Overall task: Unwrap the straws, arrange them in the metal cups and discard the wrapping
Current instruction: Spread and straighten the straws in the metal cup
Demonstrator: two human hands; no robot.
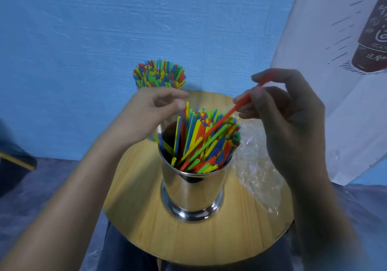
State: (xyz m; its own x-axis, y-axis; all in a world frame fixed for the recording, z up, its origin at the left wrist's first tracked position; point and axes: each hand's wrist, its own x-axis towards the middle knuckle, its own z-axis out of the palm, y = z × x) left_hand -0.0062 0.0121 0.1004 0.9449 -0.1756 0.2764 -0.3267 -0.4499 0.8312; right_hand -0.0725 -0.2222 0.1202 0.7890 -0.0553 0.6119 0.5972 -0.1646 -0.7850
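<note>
A shiny metal cup [192, 195] stands in the middle of a round wooden board [146, 228], holding several coloured straws that lean to the right. My right hand [287, 124] pinches a red straw [228, 115] whose lower end slants down into that cup. My left hand [150, 113] hovers over the cup's far left rim, fingers loosely curled, touching a yellow straw tip; it grips nothing I can make out. A second cup [180, 87], packed with upright straws [159, 73], stands behind, mostly hidden by my left hand. Clear plastic wrapping [257, 166] lies crumpled on the board's right side.
The board rests on my lap. A blue wall fills the background. A white printed sheet [345, 82] hangs at the right. A dark object with a yellow edge [14, 161] sits at the left, on a grey-blue floor covering.
</note>
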